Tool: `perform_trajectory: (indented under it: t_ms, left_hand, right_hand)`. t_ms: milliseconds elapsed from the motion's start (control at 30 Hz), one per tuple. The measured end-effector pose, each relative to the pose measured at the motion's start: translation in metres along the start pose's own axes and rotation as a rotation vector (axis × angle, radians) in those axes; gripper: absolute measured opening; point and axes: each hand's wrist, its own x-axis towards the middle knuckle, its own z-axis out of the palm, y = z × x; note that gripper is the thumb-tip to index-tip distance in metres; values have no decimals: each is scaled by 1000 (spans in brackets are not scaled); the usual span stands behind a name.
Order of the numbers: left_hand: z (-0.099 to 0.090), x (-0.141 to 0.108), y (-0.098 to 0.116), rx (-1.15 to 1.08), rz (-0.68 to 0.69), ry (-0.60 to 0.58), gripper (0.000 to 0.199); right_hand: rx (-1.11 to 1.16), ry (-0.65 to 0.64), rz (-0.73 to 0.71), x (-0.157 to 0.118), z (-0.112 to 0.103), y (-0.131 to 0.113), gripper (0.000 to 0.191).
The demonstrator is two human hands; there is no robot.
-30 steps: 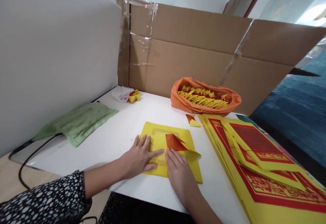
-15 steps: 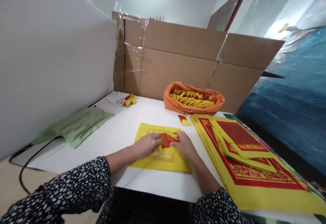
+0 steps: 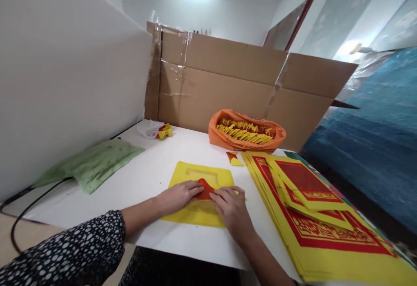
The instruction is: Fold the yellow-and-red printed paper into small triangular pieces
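A red-and-yellow piece of folded paper [image 3: 206,190] lies between my hands, over a larger yellow paper sheet [image 3: 192,170]. My left hand [image 3: 180,195] presses its left side, fingertips closed on the edge. From the right, my right hand [image 3: 232,208] bends its fingers over the paper's other side, hiding that part. A small strip of yellow shows beyond the right fingers. Just past the sheet, near the orange bag, rests a small folded red-and-yellow paper piece [image 3: 234,159].
An orange bag [image 3: 215,138] full of folded papers stands before a cardboard panel [image 3: 228,73]. Stacked red-printed yellow sheets [image 3: 325,255] cover the right side. On the left are a green cloth [image 3: 100,160], a black cable [image 3: 19,221] and a clear plastic bag [image 3: 150,129] beside yellow-red folded paper [image 3: 165,131].
My right hand has turned so its back shows, with its fingers now over the paper. The red part has changed shape from a wide panel to a pointed fold. The view has shifted slightly.
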Motion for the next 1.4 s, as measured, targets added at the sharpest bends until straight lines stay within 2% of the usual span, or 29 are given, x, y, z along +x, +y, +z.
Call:
perform_trajectory:
  t_ms: [100, 233, 267, 333, 400, 467, 567, 667, 1000, 1400]
  left_hand:
    - [3, 2, 0, -235, -119, 9, 30]
    - [4, 22, -1, -501, -465, 157, 30]
    - [4, 26, -2, -553, -539, 194, 30]
    - [7, 34, -5, -609, -611, 235, 34]
    - [9, 37, -7, -554, -611, 217, 41]
    - [11, 38, -9, -420, -586, 146, 39]
    - [12, 39, -11, -221, -559, 37, 31]
    - [13, 40, -11, -128, -514, -9, 27]
    - [7, 44, -7, -128, -478, -28, 24]
    - [8, 46, -10, -129, -499, -58, 27]
  right_hand:
    - [37, -20, 59, 2, 7, 6, 24]
    - [80, 42, 213, 28, 12, 16, 32]
    - [87, 36, 236, 34, 12, 17, 33]
    - [104, -54, 252, 42, 14, 19, 32]
    - [99, -172, 247, 41, 19, 19, 29]
    - [43, -230, 233, 32, 27, 19, 32]
    - [-62, -205, 208, 13, 40, 20, 37]
    - [-103, -144, 180, 1, 49, 22, 36]
    - [-45, -31, 82, -3, 63, 35, 37]
    - [3, -65, 107, -6, 65, 37, 46]
